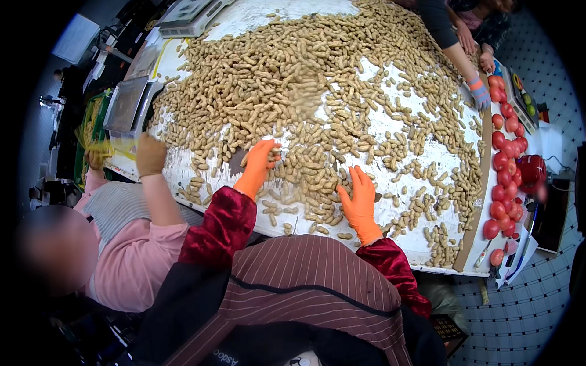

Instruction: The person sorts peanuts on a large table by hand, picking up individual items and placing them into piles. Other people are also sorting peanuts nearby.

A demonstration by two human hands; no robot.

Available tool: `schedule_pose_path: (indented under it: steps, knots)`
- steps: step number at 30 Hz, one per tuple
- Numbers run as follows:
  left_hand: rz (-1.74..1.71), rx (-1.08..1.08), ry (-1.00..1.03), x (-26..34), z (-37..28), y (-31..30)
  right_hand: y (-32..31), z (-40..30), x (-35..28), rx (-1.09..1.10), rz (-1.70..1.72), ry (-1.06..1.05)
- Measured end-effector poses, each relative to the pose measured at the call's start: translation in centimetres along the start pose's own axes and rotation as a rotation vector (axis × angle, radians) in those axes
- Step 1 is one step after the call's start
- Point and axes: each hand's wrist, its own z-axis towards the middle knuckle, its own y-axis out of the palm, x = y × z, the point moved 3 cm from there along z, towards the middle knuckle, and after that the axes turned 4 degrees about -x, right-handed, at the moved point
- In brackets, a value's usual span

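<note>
Unshelled peanuts (256, 87) lie heaped and scattered over a white, worn tabletop (393, 121). My left hand (259, 167), in an orange glove, is at the left edge of a small peanut pile (311, 171). Its fingers curl inward with peanuts right beside them; whether it grips any is unclear. On the pile's right side, my right hand (359, 201), gloved the same way, has its thumb and fingers apart. I see nothing held in it. Loose peanuts (322, 212) lie between my two hands, towards the table's front edge.
A brown strip (474, 196) separates the peanuts from a row of tomatoes (503, 160). A co-worker's gloved hands (152, 153) work close on my left, near a scale (132, 110). Another person's gloved hand (479, 94) rests at the far right. Another scale (192, 18) stands far left.
</note>
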Motion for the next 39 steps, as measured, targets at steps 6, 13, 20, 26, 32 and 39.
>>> schedule_pose_path:
  steps: [6, 13, 20, 26, 32, 39]
  knots:
    - [1.129, -0.120, 0.533, 0.6, 4.3, 3.4, 0.3, -0.6, 0.3, -0.028, 0.027, 0.004]
    - [1.900, -0.168, 0.592, -1.4, 5.6, 5.1, -0.4, -1.2, 0.8, -0.019, 0.051, 0.045]
    - [1.892, -0.183, 0.604, -0.6, 5.8, 5.6, -0.5, -0.9, 0.8, 0.017, 0.067, 0.046]
    - [0.677, -0.104, 0.222, 3.4, 1.8, 1.7, -2.9, -2.4, 2.7, 0.083, 0.068, 0.099]
    - [-0.409, -0.415, 0.022, 1.3, -3.6, -3.0, -2.8, -6.1, 3.6, -0.005, -0.066, 0.075]
    - [-0.840, -0.558, -0.185, -3.9, -7.3, -3.3, -2.3, -0.6, 1.7, 0.038, -0.264, -0.104]
